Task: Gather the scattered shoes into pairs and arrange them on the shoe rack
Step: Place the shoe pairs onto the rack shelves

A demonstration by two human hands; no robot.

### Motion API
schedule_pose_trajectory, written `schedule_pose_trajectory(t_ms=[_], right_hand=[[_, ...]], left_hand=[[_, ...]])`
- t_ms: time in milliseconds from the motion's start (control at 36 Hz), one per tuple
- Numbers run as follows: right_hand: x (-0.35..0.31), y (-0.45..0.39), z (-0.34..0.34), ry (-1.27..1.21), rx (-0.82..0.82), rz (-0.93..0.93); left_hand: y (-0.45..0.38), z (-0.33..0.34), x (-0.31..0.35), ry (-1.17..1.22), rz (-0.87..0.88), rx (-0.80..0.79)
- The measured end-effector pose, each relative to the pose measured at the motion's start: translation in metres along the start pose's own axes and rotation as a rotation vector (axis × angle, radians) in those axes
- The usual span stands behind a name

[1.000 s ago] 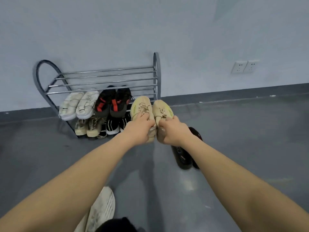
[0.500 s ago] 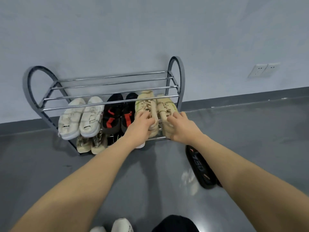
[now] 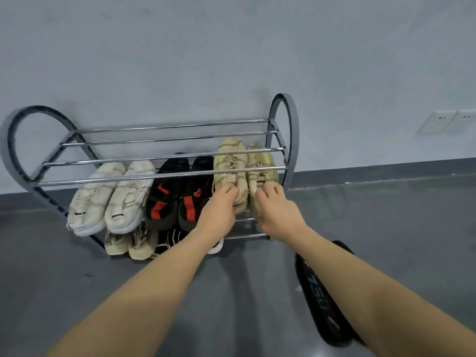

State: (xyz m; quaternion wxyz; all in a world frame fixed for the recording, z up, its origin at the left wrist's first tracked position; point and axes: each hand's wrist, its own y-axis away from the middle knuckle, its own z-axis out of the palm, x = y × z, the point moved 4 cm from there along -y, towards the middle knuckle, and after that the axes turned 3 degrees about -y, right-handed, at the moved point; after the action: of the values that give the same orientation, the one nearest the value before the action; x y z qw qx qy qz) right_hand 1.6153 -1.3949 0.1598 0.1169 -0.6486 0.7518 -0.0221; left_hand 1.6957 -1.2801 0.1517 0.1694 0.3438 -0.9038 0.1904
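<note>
A chrome shoe rack (image 3: 164, 173) stands against the wall. On its middle shelf, at the right end, lies a beige pair: my left hand (image 3: 219, 210) grips the heel of the left beige shoe (image 3: 229, 163) and my right hand (image 3: 277, 210) grips the heel of the right beige shoe (image 3: 262, 166). To their left on the same shelf sit a black-and-red pair (image 3: 177, 191) and a white pair (image 3: 110, 199). The bottom shelf holds a tan pair (image 3: 128, 240) and dark shoes, partly hidden by my left arm.
A black shoe (image 3: 319, 292) with orange lettering lies on the grey floor under my right forearm. Two wall sockets (image 3: 448, 122) sit at the right. The rack's top shelf (image 3: 170, 132) carries nothing.
Both hands carried the beige pair forward and set it onto the middle shelf at the right end, sliding it deeper under the top bars. The view moved closer to the rack.
</note>
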Motion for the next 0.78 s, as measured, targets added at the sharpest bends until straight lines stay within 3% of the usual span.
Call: schedule_pose_trajectory(t_ms=[139, 250, 389, 528, 778], right_hand=[[0.015, -0.020, 0.024, 0.085, 0.055, -0.038], [0.023, -0.030, 0.050, 0.070, 0.022, 0.004], [0.032, -0.027, 0.073, -0.004, -0.034, 0.119], [0.028, -0.033, 0.078, 0.162, -0.007, 0.122], [0.030, -0.045, 0.065, 0.349, 0.067, -0.100]], left_hand=[[-0.023, 0.019, -0.011, 0.008, -0.018, 0.027], [-0.031, 0.039, -0.025, -0.019, -0.052, -0.061], [-0.023, 0.051, -0.033, -0.170, -0.143, -0.214], [-0.032, 0.053, -0.028, -0.442, -0.171, -0.298], [-0.047, 0.050, -0.014, -0.637, -0.074, -0.297]])
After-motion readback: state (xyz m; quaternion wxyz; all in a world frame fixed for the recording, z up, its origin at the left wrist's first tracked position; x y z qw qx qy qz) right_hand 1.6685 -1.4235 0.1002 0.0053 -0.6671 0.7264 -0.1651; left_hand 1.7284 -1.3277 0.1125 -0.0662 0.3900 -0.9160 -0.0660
